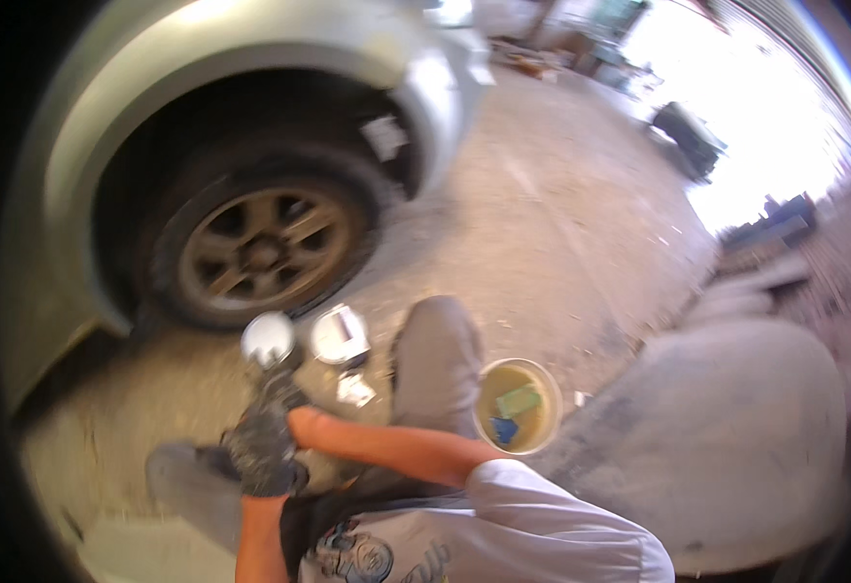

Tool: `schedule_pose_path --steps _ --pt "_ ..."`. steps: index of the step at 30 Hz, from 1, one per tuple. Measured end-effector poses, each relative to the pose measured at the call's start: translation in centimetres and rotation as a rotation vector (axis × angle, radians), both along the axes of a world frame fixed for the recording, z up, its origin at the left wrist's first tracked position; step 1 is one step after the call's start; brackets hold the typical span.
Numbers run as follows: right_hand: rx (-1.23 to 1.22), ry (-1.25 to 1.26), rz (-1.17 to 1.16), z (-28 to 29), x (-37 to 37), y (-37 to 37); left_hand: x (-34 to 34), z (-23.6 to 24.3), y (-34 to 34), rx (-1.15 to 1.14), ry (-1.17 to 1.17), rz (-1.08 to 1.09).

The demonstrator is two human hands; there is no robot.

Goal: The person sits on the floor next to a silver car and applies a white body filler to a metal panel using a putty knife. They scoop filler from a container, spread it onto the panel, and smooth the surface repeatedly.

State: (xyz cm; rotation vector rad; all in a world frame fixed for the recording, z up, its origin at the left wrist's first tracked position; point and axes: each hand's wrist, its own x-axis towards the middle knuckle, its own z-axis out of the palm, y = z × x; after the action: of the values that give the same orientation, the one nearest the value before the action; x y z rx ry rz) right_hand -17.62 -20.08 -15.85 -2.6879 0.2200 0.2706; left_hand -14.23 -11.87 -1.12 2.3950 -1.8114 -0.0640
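Note:
Both hands wear dark, dirty gloves and are close together at the lower left, smeared by motion. My left hand (260, 455) is nearer me, its fingers hidden or blurred against the other glove. My right hand (282, 391) comes across from the right and reaches the near edge of a round white can (268, 333). I cannot tell whether either hand holds anything. Just right of that can is another round white container (329, 342) with a small boxy item (351, 328) on top. Crumpled white scraps (355, 390) lie on the floor nearer me.
Ahead stands a silver vehicle (347, 39) with a bronze-coloured wheel (265, 255) in its arch. A bucket (554, 387) with a green and a blue piece inside sits right of my knee (435, 350). A large grey panel (727, 437) lies at right. Dark objects (688, 141) stand by the bright doorway.

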Motion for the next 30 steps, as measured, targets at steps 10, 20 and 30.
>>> schedule_pose_path --steps 10,20,30 --pt "-0.573 -0.083 -0.043 2.7 2.0 -2.6 0.4 -2.2 -0.8 -0.328 0.977 0.408" --pt "0.098 -0.708 -0.066 2.4 -0.5 -4.3 0.9 0.8 -0.3 -0.002 0.487 0.033" --pt "0.137 -0.042 -0.039 1.7 -2.8 1.4 -0.7 1.0 -1.2 -0.112 0.037 -0.586"
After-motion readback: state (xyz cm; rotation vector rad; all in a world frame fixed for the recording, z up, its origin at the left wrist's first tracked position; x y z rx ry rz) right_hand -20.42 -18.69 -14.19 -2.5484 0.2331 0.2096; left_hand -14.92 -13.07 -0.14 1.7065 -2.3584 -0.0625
